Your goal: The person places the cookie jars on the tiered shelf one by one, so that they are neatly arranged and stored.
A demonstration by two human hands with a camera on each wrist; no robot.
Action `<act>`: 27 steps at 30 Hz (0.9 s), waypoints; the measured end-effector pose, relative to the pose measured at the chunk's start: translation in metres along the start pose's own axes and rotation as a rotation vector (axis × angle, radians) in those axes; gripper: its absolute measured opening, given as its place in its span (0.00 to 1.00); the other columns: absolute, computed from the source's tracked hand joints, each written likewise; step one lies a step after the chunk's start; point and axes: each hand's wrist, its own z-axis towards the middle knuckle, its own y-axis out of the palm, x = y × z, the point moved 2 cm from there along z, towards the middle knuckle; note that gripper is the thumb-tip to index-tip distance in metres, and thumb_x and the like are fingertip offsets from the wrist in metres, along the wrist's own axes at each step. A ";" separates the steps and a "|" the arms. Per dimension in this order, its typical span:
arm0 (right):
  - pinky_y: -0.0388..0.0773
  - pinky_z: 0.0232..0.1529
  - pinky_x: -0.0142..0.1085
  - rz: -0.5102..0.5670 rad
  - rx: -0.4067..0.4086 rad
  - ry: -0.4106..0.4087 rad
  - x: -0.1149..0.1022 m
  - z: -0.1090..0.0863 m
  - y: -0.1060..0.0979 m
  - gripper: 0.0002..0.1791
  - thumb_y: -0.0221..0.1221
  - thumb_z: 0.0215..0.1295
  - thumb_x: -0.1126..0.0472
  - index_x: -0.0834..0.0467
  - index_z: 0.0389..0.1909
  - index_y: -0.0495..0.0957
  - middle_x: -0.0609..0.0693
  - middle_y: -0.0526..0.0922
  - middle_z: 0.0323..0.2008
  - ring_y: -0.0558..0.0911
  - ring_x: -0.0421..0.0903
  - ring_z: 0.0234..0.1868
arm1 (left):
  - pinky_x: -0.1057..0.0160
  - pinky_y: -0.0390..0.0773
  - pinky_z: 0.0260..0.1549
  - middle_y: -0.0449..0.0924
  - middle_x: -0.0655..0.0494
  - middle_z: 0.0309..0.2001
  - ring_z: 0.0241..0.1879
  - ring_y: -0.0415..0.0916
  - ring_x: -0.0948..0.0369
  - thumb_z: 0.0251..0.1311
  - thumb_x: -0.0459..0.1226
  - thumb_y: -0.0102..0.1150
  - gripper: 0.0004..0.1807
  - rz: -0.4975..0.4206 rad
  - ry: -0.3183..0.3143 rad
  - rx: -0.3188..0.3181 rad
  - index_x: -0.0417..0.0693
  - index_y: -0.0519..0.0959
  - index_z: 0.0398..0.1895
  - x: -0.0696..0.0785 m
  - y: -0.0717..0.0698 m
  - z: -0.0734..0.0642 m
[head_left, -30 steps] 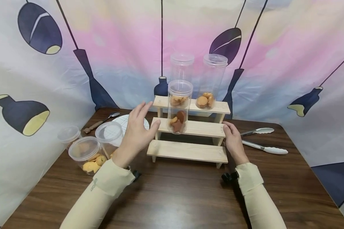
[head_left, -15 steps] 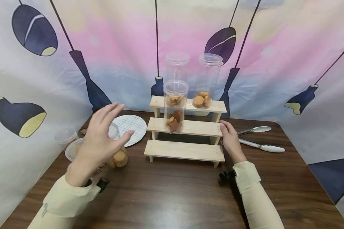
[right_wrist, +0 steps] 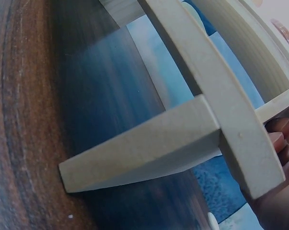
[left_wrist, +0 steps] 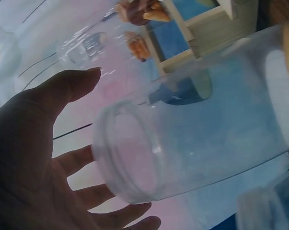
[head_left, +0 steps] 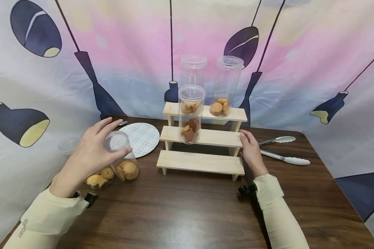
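My left hand [head_left: 87, 152] hovers at the top of a clear lidded jar [head_left: 128, 169] with round biscuits inside. In the left wrist view the thumb and fingers spread around that jar's lid [left_wrist: 127, 148], apart from it as far as I can see. With its fingers bent at the right end of the middle board, my right hand [head_left: 251, 152] grips the three-tier wooden stand [head_left: 219, 139]. One clear jar [head_left: 190, 133] with brown and tan biscuits stands on the middle tier. Two more, a left jar [head_left: 194, 74] and a right jar [head_left: 227, 90], occupy the top tier.
Beside the left hand stands a jar of yellow biscuits [head_left: 97, 180], with another pale lid [head_left: 68, 144] behind it. A checked round plate [head_left: 146, 138] and a spoon [head_left: 123, 122] lie at the back left. Tongs [head_left: 296, 161] rest right of the stand.
My left hand has moved left, from beside the stand to the top of the biscuit jar. The right hand has stayed at the middle board's end.
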 end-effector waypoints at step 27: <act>0.68 0.25 0.36 -0.009 -0.001 -0.011 0.001 0.000 0.000 0.29 0.39 0.78 0.39 0.48 0.72 0.65 0.54 0.73 0.37 0.66 0.44 0.22 | 0.32 0.64 0.55 0.67 0.35 0.66 0.63 0.64 0.33 0.48 0.37 0.75 0.33 -0.032 0.016 -0.028 0.44 0.77 0.61 -0.008 0.020 -0.006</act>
